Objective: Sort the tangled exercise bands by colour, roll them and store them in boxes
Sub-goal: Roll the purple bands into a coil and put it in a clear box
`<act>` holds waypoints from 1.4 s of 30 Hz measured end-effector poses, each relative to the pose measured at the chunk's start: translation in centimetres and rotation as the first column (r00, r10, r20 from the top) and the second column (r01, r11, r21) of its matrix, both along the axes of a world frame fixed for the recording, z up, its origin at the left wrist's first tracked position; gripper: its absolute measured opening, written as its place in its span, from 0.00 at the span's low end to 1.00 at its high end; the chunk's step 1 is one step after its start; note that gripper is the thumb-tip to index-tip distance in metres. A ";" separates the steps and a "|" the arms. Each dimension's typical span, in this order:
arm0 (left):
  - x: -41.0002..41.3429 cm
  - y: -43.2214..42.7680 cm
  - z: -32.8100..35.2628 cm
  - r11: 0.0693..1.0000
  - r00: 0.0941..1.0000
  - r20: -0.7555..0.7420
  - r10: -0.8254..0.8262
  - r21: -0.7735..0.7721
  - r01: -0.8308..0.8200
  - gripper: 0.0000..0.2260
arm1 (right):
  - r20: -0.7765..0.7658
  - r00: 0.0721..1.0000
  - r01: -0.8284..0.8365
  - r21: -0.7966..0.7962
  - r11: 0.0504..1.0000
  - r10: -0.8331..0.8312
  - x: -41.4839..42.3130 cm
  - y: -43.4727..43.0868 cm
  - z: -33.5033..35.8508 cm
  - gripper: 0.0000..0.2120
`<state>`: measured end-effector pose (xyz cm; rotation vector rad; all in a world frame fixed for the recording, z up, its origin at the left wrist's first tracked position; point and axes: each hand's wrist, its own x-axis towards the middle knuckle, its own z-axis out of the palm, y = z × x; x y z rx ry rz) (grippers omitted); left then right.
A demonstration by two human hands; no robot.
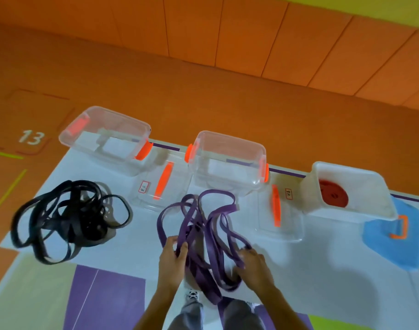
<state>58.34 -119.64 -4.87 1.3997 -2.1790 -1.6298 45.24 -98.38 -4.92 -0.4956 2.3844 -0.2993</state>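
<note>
- Grey trousers (189, 315): bottom edge, below both hands.
- Left hand (172, 256): grip closed round strands of purple bands (203, 225).
- Right hand (253, 260): grip curled on the same bands' right side.
- Purple bands: loose tangle, partly on mat (322, 258), before middle box (227, 158).
- Black bands (67, 217): separate heap on mat, left.
- Left box (103, 136), middle box: clear, open.
- Right box (346, 191): holds red roll (333, 192).

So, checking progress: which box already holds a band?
The white box at far right: a rolled red band lies inside. The clear boxes at left and middle look empty.
</note>
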 end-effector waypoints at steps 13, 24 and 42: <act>-3.6 -4.7 4.0 0.969 0.969 -0.041 -0.245 -0.045 0.243 0.05 | -0.074 0.982 0.132 -0.407 0.904 -0.176 -0.4 -2.7 3.2 0.25; -7.2 -2.6 8.6 0.855 0.956 -0.292 0.005 0.498 0.147 0.16 | -0.113 0.987 0.006 -0.684 0.729 -0.114 -0.9 -7.3 6.4 0.19; -10.1 -3.7 9.5 0.847 0.999 -0.040 -0.001 0.531 0.022 0.02 | -0.067 0.844 0.358 -0.668 0.652 -0.533 -4.8 -5.7 8.5 0.16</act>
